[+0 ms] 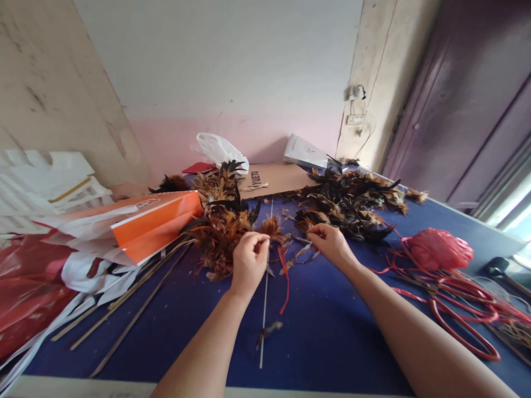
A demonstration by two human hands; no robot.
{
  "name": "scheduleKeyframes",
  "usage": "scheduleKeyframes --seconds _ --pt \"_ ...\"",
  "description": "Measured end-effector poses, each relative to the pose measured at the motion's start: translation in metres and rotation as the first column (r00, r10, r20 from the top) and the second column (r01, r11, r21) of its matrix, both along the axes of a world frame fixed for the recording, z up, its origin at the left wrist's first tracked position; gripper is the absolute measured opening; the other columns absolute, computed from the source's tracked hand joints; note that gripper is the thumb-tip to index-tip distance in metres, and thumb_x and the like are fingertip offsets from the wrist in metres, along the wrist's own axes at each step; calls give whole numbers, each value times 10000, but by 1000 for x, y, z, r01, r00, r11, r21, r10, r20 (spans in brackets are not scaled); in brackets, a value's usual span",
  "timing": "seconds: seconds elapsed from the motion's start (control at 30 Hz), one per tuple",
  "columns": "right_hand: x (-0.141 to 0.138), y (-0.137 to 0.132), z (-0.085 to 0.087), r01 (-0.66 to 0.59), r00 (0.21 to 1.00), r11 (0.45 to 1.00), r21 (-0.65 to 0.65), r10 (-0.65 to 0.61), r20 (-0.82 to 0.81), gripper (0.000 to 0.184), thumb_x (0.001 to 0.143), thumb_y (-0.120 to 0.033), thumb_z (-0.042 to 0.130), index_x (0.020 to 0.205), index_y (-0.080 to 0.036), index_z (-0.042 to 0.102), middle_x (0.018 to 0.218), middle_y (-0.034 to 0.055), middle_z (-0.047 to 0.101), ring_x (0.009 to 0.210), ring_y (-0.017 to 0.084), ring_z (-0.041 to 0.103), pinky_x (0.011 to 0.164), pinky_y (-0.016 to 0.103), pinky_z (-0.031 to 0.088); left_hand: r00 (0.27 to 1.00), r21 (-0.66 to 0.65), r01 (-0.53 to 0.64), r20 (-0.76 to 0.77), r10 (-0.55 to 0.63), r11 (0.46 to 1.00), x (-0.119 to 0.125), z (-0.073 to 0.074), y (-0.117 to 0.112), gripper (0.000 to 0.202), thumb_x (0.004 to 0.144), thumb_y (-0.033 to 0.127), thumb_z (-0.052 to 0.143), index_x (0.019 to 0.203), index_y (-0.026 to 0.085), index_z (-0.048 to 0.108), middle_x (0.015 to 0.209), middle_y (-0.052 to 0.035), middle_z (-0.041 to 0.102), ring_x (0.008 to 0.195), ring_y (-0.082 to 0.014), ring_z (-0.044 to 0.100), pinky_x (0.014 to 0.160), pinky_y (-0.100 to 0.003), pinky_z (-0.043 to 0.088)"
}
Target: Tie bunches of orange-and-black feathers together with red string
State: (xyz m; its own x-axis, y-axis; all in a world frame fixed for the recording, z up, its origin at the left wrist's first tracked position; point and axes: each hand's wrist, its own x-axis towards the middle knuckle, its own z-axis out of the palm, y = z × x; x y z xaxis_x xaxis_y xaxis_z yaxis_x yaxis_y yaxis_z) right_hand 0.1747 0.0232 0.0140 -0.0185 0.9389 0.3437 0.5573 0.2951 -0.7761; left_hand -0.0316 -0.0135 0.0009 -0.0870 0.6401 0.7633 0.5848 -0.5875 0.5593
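Note:
My left hand (248, 260) is closed in a pinch on the brown feathers of a half-made feather duster (222, 224), with a red ribbon (285, 279) hanging from it. My right hand (329, 241) is closed in a pinch on a small feather at the edge of a loose pile of dark and brown feathers (352, 204). A thin white line (264, 298) runs down the blue table (323, 331) between my hands. A stray feather (269, 330) lies near it.
Left: an orange paper bag (153, 224), white and red bags (29, 282) and several thin wooden sticks (128, 309). Right: a red mesh bundle (440, 250) and red cord loops (460, 312). At the back, cardboard (276, 178), a white plastic bag (219, 149) and the wall.

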Motion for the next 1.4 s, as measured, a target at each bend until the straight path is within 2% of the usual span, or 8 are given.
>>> scheduleKeyframes --seconds 0.23,0.47,0.63,0.8,1.03,1.2,1.3,1.4 --pt "15 3 6 -65 977 985 -159 95 191 176 658 -266 522 720 -148 637 445 -31 519 430 94 489 457 194 361 968 -194 159 -159 -191 968 11 -20 4 148 731 108 522 830 175 609 848 -35 602 683 -116 568 699 -260 469" --pt "7 -3 9 -224 877 950 -218 294 381 155 653 -260 541 633 -147 646 557 -1 589 515 95 499 492 196 344 918 -115 -231 -355 177 966 -8 -21 15 257 674 122 586 921 193 607 1017 -67 559 941 -198 518 830 -314 426" --pt "-20 -27 4 -306 751 918 -251 395 529 293 669 -421 536 615 -156 646 542 1 570 518 98 478 471 199 297 802 -213 -371 -564 197 904 -15 -22 19 153 693 163 569 824 208 634 838 -41 618 878 -204 527 782 -299 415" --pt "-39 -43 -4 -230 693 944 -236 329 641 161 618 -244 516 654 -175 657 602 25 602 529 111 495 470 208 282 809 -260 -465 -512 288 846 -24 -19 22 142 719 166 521 807 223 616 856 -11 624 772 -153 571 666 -237 411" --pt "-17 -28 4 -416 655 852 -319 524 545 140 603 -204 498 584 -139 621 521 -17 529 510 82 447 466 185 288 770 -290 -607 -444 458 740 -36 -13 21 175 732 198 492 864 225 605 898 -16 622 774 -153 584 632 -233 398" --pt "-34 -41 3 -287 728 920 -269 391 563 290 640 -434 534 647 -161 631 568 2 567 524 104 476 469 202 299 783 -287 -573 -469 409 768 -29 -15 21 179 732 190 505 880 227 597 925 -13 613 793 -137 579 640 -221 397" --pt "-46 -50 -2 -164 717 969 -183 245 653 158 630 -282 518 661 -178 633 638 31 603 560 124 508 492 215 305 783 -294 -567 -482 393 769 -28 -17 21 166 732 191 509 866 228 601 925 -14 612 790 -139 578 633 -221 397" --pt "-41 -47 0 -238 703 947 -216 321 635 128 584 -164 491 607 -167 617 594 24 581 526 106 481 479 209 291 786 -279 -554 -485 382 784 -29 -17 21 155 734 200 508 854 227 602 909 -18 611 774 -150 578 621 -233 400"
